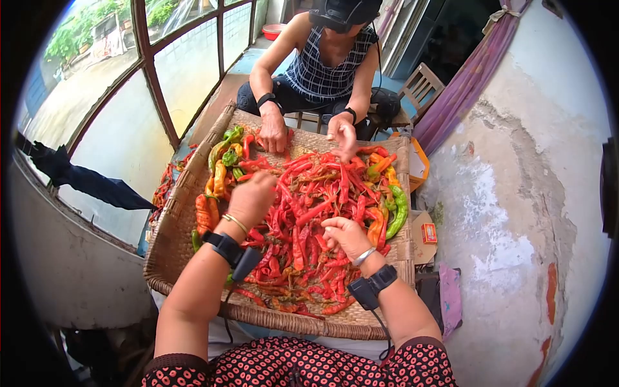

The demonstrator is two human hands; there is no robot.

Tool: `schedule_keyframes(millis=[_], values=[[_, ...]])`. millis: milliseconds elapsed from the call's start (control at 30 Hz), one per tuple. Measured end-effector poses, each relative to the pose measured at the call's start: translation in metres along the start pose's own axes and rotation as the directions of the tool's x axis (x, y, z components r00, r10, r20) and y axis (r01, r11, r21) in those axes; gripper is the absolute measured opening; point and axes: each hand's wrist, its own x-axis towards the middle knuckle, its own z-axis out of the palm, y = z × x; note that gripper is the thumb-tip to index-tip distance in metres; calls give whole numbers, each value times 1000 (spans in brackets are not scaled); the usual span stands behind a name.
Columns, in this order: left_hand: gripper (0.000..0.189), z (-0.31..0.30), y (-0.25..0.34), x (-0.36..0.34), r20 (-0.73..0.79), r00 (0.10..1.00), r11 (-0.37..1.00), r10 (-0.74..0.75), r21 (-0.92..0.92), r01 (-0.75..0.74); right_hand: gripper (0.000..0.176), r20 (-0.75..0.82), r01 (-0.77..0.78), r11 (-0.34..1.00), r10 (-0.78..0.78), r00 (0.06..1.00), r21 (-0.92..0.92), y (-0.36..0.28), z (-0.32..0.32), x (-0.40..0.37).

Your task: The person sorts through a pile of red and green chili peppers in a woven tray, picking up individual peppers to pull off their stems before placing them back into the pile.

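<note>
A wide woven basket tray (169,248) in front of me holds a heap of red chili peppers (303,200). My left hand (251,198) hovers over the left side of the heap, its fingers curled together; whatever they hold is hidden. Over the right side, my right hand (348,238) has thumb and fingers drawn into a pinch, and I cannot make out anything between them. Larger orange peppers (205,211) lie along the tray's left side, and curved green peppers (398,209) along its right. Short stems and dried bits are scattered through the heap.
Across the tray sits another person, with one hand (273,132) down at the far peppers and the other hand (343,134) raised above them. A folded dark umbrella (90,177) hangs at left. A wooden chair (422,90) and purple curtain (467,84) stand behind, right.
</note>
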Motion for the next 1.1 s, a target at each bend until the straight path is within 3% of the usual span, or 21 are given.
schedule_keyframes(millis=[100,167,233,300,367,433,467,500,533,567,600,633,700,733,767,867,900,933,967,1033,1100], values=[[19,19,29,-5,112,970,970,216,89,-226,21,61,62,956,-47,997,-286,5,8,-2],[18,34,30,-12,212,952,959,223,131,-253,21,58,118,906,-103,993,-407,17,8,2],[17,37,31,-13,308,925,944,223,170,-284,22,177,376,633,-356,918,-677,22,6,4],[14,32,28,-12,406,876,908,260,207,-365,22,173,374,639,-356,918,-672,21,5,3],[11,23,31,-10,344,891,910,296,183,-372,23,100,367,646,-412,906,-669,18,5,3],[10,7,43,-9,175,962,971,209,-150,-184,30,-14,309,705,-411,911,-639,2,7,-3],[7,7,44,-8,30,963,927,269,-279,-251,34,-5,370,688,-477,879,-624,-3,8,-4],[7,8,48,-9,29,962,923,271,-292,-251,39,2,424,669,-534,846,-610,-5,9,-5],[6,9,52,-10,214,969,740,120,-670,57,41,62,470,702,-522,851,-535,-10,10,-6],[6,7,56,-13,444,894,376,62,-840,392,43,118,504,738,-510,852,-449,-12,12,-8],[8,-5,60,-11,540,835,346,107,-807,478,43,151,423,823,-396,906,-379,-12,13,-10],[8,0,58,-13,540,834,350,111,-807,476,36,199,465,808,-421,885,-361,-7,16,-9],[8,8,53,-16,539,835,330,112,-813,480,23,262,249,941,-187,947,-231,-4,22,-14],[9,-11,60,-10,577,817,326,-3,-772,546,14,273,188,930,-102,957,-314,-4,23,-14],[8,-5,51,-8,549,833,214,-62,-808,549,14,327,221,942,-133,936,-251,9,22,-9],[9,-16,26,5,385,848,157,-364,-872,464,17,318,190,873,-42,947,-450,-4,21,-16],[10,-9,8,6,329,831,129,-448,-896,425,16,301,337,589,-162,940,-734,-6,18,-20],[13,-4,-8,6,267,791,123,-550,-912,392,16,328,387,199,-273,904,-900,-7,15,-24],[14,6,-22,4,260,732,-44,-630,-953,300,16,333,391,200,-271,903,-898,-5,11,-25],[20,11,-25,-2,340,584,-262,-737,-940,216,15,208,191,-99,-193,959,-976,3,4,-22],[25,17,-12,-6,427,591,-284,-684,-902,325,17,218,191,-134,-230,948,-972,8,5,-20]])
